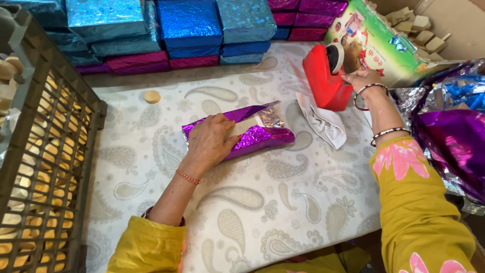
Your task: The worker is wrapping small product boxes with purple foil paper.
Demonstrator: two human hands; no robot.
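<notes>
While the left hand [211,139] presses flat, fingers spread, on a half-wrapped purple foil box [252,132] in the middle of the paisley-covered table [262,202], the right hand [361,80] pinches at the red tape dispenser [326,78], beside a crumpled white cloth [323,124].

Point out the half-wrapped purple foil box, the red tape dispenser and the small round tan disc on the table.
Half-wrapped purple foil box [262,137]: head view, on the shiny right-hand front edge.
Red tape dispenser [323,81]: head view, on its red body.
Small round tan disc [152,96]: head view, on its flat top.
</notes>
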